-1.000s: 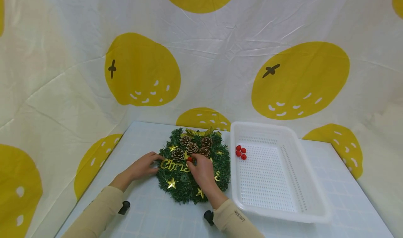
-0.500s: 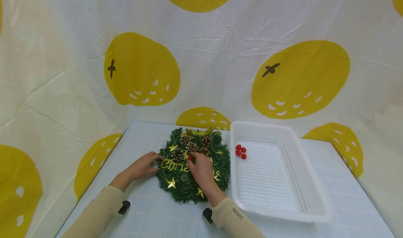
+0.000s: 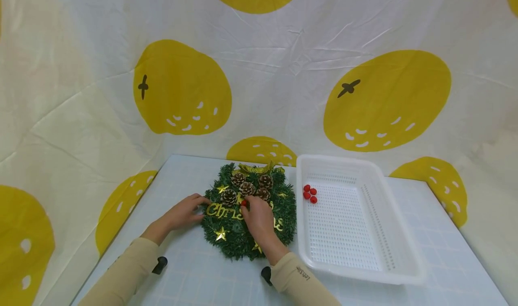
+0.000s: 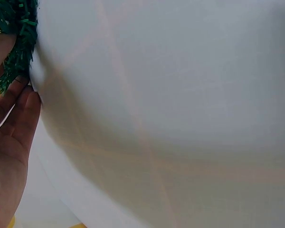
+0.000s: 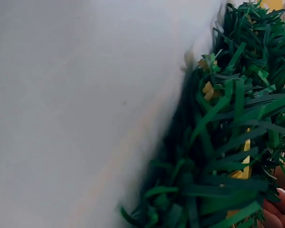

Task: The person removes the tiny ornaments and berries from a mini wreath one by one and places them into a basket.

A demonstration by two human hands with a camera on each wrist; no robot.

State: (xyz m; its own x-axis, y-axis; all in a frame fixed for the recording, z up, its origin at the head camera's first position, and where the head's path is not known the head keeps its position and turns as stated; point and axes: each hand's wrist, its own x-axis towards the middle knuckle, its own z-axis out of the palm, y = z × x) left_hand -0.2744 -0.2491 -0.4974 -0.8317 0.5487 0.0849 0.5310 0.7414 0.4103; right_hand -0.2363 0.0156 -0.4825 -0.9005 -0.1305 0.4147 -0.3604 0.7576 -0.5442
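A green tinsel Christmas wreath (image 3: 230, 247) lies on the table, bearing pine cones (image 3: 247, 189), gold stars (image 3: 220, 234) and gold "Christmas" lettering (image 3: 218, 210). My left hand (image 3: 184, 213) rests against its left edge, fingers fairly straight; in the left wrist view the thumb (image 4: 1, 47) and fingertips touch the green tinsel. Over the wreath's middle, my right hand (image 3: 261, 218) pinches a small red berry (image 3: 244, 203) between thumb and fingers, just below the pine cones. The hand covers part of the lettering. In the right wrist view, tinsel (image 5: 228, 142) hides most of that hand.
A white perforated plastic basket (image 3: 344, 272) stands to the right of the wreath, with several red berries (image 3: 310, 194) at its left side. A gold ribbon bow (image 3: 256, 169) sits on the wreath's top. Fruit-printed cloth (image 3: 279, 94) hangs behind the table.
The right hand stays at the same spot over the wreath, its wrist shifted very slightly. The left hand keeps its place at the edge. The head view has tilted a little.
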